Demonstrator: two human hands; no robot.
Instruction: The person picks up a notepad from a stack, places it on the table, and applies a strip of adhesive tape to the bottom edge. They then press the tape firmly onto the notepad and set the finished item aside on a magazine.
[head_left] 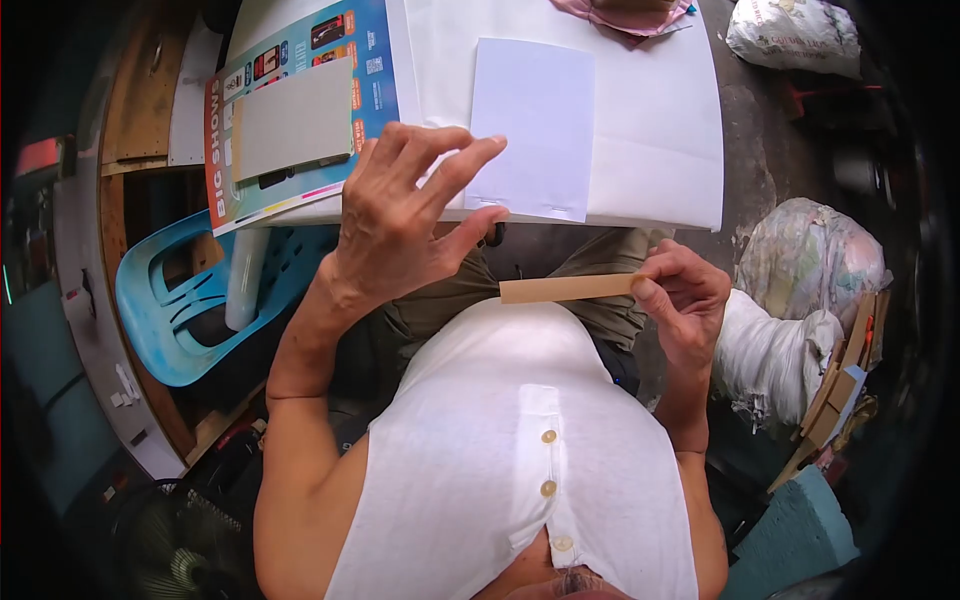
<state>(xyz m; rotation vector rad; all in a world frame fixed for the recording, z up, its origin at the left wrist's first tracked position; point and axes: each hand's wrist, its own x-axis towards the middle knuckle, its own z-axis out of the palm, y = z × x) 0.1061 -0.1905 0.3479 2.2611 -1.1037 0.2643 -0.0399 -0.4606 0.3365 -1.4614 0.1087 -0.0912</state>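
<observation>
In the head view my right hand (685, 300) pinches one end of a narrow strip of brown paper (565, 289) between thumb and fingers. The strip points left, level, above my lap. My left hand (410, 205) is raised at the table's near edge, thumb and fingers spread, with nothing visible between them. Just right of its fingertips lies a white paper booklet (532, 125), with two staples along its near edge. That edge lies along the edge of the white table (660, 150).
A printed poster (290, 55) carries a stack of greyish sheets (292, 120) at the table's left. Pink wrapping (640, 15) sits at the far edge. A blue plastic chair (165, 310) stands left; bags (810, 255) and cardboard pieces (830, 400) are on the right.
</observation>
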